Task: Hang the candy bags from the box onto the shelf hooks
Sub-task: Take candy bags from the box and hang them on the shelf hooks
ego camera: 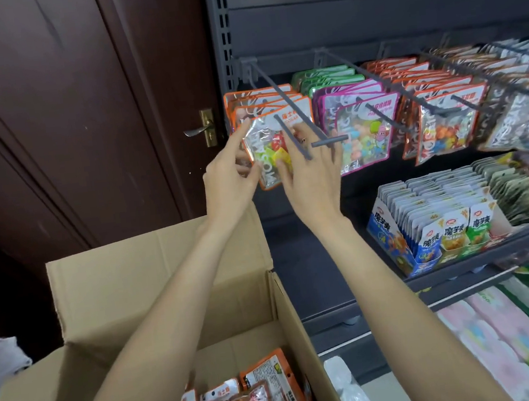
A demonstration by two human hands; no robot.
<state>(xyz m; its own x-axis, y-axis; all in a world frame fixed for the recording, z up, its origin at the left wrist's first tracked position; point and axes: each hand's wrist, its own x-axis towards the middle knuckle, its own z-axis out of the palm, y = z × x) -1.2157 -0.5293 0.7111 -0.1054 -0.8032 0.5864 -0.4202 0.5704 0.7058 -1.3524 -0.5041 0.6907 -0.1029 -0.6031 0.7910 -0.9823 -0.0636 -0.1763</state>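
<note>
Threading one orange candy bag (269,154) onto leftmost hook (292,137), left hand (230,179) and right hand (311,179) fingers pinching it; many hung, more left in cardboard box (155,296)

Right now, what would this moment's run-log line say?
step: hanging | item: orange candy bag on leftmost hook | left hand: holding bag | right hand: holding bag | box: bags remain
</note>
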